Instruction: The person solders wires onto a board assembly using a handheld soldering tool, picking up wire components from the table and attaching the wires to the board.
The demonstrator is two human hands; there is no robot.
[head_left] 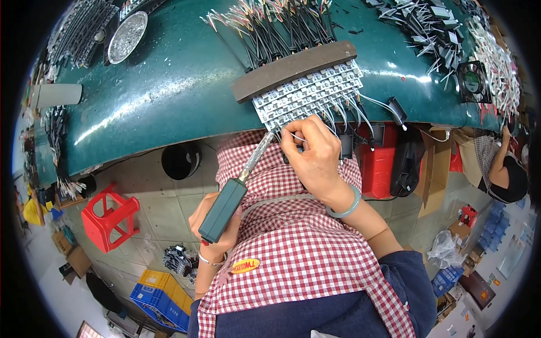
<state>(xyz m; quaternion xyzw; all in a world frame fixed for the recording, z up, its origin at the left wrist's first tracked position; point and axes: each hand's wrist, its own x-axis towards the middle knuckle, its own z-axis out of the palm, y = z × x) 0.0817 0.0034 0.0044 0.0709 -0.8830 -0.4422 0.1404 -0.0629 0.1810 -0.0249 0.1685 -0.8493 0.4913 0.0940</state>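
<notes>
My left hand is wrapped round the dark green body of a soldering iron. Its silvery shaft slants up to the near left corner of a block of white LED strips, and the tip meets or nearly meets that edge. Pinched in the fingers of my right hand is a thin white wire, close beside the tip. Across the far side of the strips lies a brown bar. White leads with small black boxes hang from the strips' right side.
Black cables with bare coloured ends fan out behind the bar. A round metal dish sits far left on the green table. At far right are a small black fan and wire piles. A red stool stands below left; another person is at right.
</notes>
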